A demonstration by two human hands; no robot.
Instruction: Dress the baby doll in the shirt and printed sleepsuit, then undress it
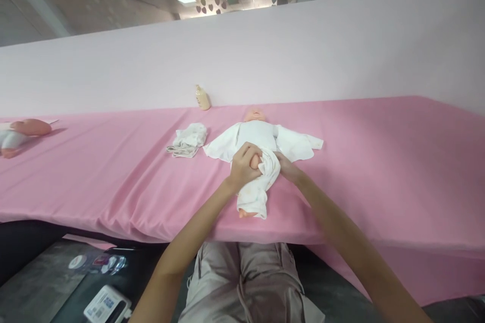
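A baby doll [256, 115] lies on its back on the pink tablecloth, its head toward the wall. Under its body a white garment top [297, 144] has both sleeves spread out. White baby trousers [252, 199] cover one of its legs, and a foot shows at the hem. My left hand [244, 165] is closed round the doll's other leg, with bare doll skin visible between the fingers. On the other side of the bunched white cloth, my right hand [288, 167] grips its edge; those fingertips are partly hidden by the fabric.
Folded white cloth [187, 140] lies left of the doll. A feeding bottle [202, 98] stands against the white wall. Another doll [30, 128] lies at the far left. Below the table edge are a plastic bottle [97, 263] and a white device [106, 305].
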